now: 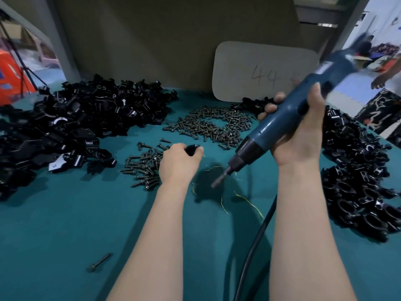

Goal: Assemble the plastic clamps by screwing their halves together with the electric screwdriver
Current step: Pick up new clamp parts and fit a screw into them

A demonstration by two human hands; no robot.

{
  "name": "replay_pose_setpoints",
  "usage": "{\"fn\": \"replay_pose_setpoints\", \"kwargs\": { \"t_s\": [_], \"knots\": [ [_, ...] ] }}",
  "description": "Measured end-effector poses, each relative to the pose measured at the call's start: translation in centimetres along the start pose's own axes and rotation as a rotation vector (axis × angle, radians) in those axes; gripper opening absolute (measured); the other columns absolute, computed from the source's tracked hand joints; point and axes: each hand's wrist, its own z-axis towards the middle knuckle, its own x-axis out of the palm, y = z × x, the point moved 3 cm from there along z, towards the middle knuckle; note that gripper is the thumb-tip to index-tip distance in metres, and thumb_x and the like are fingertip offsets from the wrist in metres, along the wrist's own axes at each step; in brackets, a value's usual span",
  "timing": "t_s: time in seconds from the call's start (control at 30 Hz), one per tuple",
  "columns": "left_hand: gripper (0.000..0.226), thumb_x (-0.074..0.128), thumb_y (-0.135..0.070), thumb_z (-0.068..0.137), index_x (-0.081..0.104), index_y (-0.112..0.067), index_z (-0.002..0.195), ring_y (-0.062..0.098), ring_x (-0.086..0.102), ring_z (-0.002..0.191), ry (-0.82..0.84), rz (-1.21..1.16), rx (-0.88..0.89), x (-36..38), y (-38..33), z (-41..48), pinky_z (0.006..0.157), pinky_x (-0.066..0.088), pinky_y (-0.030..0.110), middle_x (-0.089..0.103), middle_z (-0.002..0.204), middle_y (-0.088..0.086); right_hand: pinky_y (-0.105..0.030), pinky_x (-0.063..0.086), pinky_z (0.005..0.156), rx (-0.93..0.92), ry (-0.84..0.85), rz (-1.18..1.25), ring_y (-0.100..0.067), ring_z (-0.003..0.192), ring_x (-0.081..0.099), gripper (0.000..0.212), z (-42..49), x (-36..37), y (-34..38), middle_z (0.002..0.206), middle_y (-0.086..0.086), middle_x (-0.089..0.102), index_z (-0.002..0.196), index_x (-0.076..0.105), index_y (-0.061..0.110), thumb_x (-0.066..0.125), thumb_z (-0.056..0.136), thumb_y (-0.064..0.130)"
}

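Observation:
My right hand [297,131] grips the blue electric screwdriver [282,124], tilted with its bit [219,180] pointing down-left just above the green table. My left hand [179,162] is curled round a small black clamp part [192,149] beside a small pile of dark screws [143,165]. A larger heap of screws [208,124] lies behind. A big pile of black clamp halves [82,122] fills the left side. Assembled black clamps [358,181] are heaped on the right.
A cardboard card marked "44" [260,72] leans against the back wall. The screwdriver's black cable [253,246] runs down between my forearms. A loose bit [99,262] lies near the front left. Another person [386,77] stands at the far right.

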Motion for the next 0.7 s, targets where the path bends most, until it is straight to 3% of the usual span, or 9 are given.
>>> {"fn": "replay_pose_setpoints", "kwargs": {
  "t_s": [0.07,0.13,0.17,0.23,0.27,0.37,0.47,0.6,0.7],
  "knots": [
    [0.036,0.059,-0.04,0.093,0.061,-0.02,0.124,0.024,0.061,0.107,-0.064,-0.072,0.072,0.0,-0.4,-0.3,0.086,0.044,0.027,0.067,0.116,0.003,-0.032,0.055,0.063,0.116,-0.212,-0.229,-0.015,0.063,0.065,0.076,0.5,-1.0,-0.3,0.084,0.0,0.063,0.124,0.047,0.011,0.077,0.069,0.055],
    [0.042,0.059,-0.033,0.094,0.052,-0.027,0.136,0.018,0.05,0.122,-0.103,-0.152,0.133,-0.1,-0.8,-0.4,0.089,0.036,0.023,0.053,0.133,0.004,-0.043,0.059,0.074,0.254,-0.319,-0.484,-0.024,0.082,0.069,0.101,0.7,-2.3,-1.6,0.112,-0.007,0.06,0.146,0.023,0.018,0.082,0.067,0.039],
    [0.043,0.058,-0.031,0.095,0.05,-0.03,0.137,0.006,0.048,0.122,-0.113,-0.184,0.158,-0.1,-1.0,-0.5,0.087,0.034,0.021,0.047,0.138,0.005,-0.049,0.056,0.084,0.304,-0.333,-0.608,-0.03,0.095,0.066,0.106,0.7,-2.9,-2.3,0.125,-0.011,0.054,0.15,0.011,0.022,0.082,0.072,0.022],
    [0.044,0.058,-0.03,0.096,0.049,-0.034,0.138,-0.022,0.045,0.097,-0.122,-0.23,0.203,0.2,-1.4,-0.8,0.075,0.029,0.012,0.04,0.136,0.005,-0.051,0.049,0.096,0.343,-0.32,-0.885,-0.034,0.108,0.058,0.101,0.5,-3.8,-3.9,0.136,-0.015,0.046,0.152,0.007,0.025,0.073,0.078,0.003],
    [0.045,0.058,-0.03,0.096,0.047,-0.036,0.139,-0.02,0.045,0.092,-0.121,-0.24,0.222,0.2,-1.6,-0.9,0.074,0.027,0.011,0.041,0.134,0.005,-0.048,0.046,0.1,0.345,-0.314,-1.03,-0.034,0.112,0.055,0.097,0.5,-4.0,-4.6,0.139,-0.014,0.044,0.152,0.009,0.027,0.071,0.081,0.005],
    [0.048,0.06,-0.027,0.094,0.047,-0.035,0.14,0.011,0.049,0.12,-0.113,-0.291,0.31,0.6,-2.4,-1.4,0.091,0.034,0.017,0.053,0.135,0.0,-0.036,0.038,0.1,0.323,-0.349,-1.316,-0.034,0.122,0.047,0.08,0.0,-4.0,-6.2,0.143,-0.012,0.039,0.15,0.019,0.031,0.068,0.087,0.023],
    [0.042,0.061,-0.026,0.093,0.054,-0.03,0.134,0.015,0.058,0.11,-0.132,-0.32,0.382,1.3,-3.8,-2.3,0.09,0.04,0.017,0.063,0.122,-0.002,-0.04,0.032,0.103,0.378,-0.409,-1.538,-0.037,0.126,0.037,0.066,-0.6,-4.3,-6.9,0.137,-0.016,0.046,0.144,0.027,0.034,0.061,0.088,0.039],
    [0.038,0.062,-0.024,0.092,0.056,-0.025,0.13,0.016,0.055,0.115,-0.074,-0.268,0.457,3.7,-7.0,-3.3,0.091,0.035,0.015,0.063,0.124,-0.002,-0.039,0.029,0.104,0.449,-0.395,-1.523,-0.034,0.129,0.036,0.043,0.0,-4.8,-6.1,0.138,-0.012,0.047,0.138,0.041,0.034,0.046,0.096,0.041],
    [0.037,0.061,-0.021,0.092,0.057,-0.024,0.129,0.018,0.054,0.117,-0.005,-0.174,0.471,6.2,-10.0,-3.8,0.088,0.034,0.017,0.063,0.125,-0.002,-0.028,0.038,0.091,0.208,-0.565,-1.182,-0.024,0.111,0.052,0.034,0.2,-5.9,-2.7,0.127,-0.009,0.058,0.125,0.059,0.018,0.038,0.098,0.015]
  ]
}}
